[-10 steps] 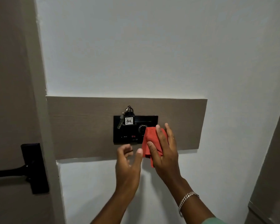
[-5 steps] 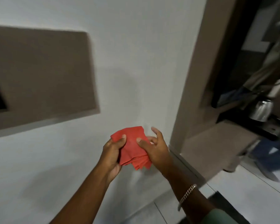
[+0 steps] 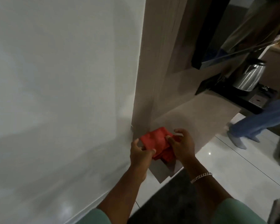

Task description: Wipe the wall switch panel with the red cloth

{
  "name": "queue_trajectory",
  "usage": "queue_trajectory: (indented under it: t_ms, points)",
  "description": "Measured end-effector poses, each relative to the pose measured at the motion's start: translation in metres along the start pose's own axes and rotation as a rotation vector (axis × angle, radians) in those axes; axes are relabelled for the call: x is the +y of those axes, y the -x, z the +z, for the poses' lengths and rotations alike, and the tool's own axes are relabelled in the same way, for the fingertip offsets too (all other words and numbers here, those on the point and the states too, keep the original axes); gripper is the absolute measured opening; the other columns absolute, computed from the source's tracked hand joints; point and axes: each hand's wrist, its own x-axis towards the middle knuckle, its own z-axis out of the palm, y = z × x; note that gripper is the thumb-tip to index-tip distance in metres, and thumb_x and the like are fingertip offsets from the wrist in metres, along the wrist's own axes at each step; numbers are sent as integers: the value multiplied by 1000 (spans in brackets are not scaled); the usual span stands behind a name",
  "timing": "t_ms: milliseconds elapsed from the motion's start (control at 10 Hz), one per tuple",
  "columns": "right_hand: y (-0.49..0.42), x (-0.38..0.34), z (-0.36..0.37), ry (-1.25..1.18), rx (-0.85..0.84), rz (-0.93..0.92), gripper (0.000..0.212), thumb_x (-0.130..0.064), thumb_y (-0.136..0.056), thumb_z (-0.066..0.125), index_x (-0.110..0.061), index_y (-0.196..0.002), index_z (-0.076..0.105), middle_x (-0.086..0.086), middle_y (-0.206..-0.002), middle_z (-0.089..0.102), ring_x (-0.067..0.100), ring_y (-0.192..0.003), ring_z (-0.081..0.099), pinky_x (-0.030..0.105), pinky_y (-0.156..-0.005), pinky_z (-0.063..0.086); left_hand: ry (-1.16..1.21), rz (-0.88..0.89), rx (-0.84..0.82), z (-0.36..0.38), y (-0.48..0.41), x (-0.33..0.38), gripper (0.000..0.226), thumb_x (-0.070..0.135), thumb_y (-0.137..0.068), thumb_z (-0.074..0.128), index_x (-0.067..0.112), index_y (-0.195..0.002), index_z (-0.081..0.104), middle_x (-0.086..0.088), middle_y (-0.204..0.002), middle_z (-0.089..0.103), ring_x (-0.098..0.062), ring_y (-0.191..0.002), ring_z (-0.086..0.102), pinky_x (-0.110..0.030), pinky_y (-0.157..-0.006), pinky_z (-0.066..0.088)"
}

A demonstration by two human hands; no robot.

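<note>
Crumpled red cloth (image 3: 153,141) sits low between both hands, in front of the white wall's (image 3: 63,78) corner — left hand (image 3: 140,153) pinches its near edge, right hand (image 3: 182,145) grips the far side, silver chain bracelet (image 3: 200,177) showing.

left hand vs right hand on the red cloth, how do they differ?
The left hand pinches the near-left edge of the red cloth; the right hand grips its right side with fingers spread. The right wrist wears a silver bracelet; the left wrist is bare. Both hold the cloth off the wall.
</note>
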Motion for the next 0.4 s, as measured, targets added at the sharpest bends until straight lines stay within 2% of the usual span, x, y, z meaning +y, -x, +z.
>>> queue_trajectory:
  t_ms: [100,200,300,400]
  points:
    - [-11,12,6,58,16,-28,39,-21,-85,75,-19,-119,56,0,-101,62,2,-78,56,21,-64,48,81,-34,-62,0,-12,-6,81,-2,-77,69,14,-148,34,-17,-126,61,-31,-110,64,-46,-96,54]
    - [-17,13,12,137,13,-9,37,-19,-89,70,-17,-123,55,13,-112,67,24,-92,64,40,-82,56,34,-15,-128,-18,-16,-1,75,4,-85,64,13,-150,29,-12,-125,60,-25,-109,63,-36,-92,52]
    - [-5,2,14,263,66,-63,39,-20,-92,64,-15,-128,53,14,-121,65,34,-113,61,47,-97,50,-126,76,-99,-37,-8,14,67,9,-86,63,12,-148,36,-9,-129,60,-22,-109,62,-35,-96,51]
    - [30,-20,13,435,186,-336,34,-33,-96,52,-16,-125,54,10,-129,61,32,-121,54,44,-103,39,-387,292,98,-68,12,39,44,13,-88,60,15,-132,57,0,-118,67,-12,-99,60,-23,-90,46]
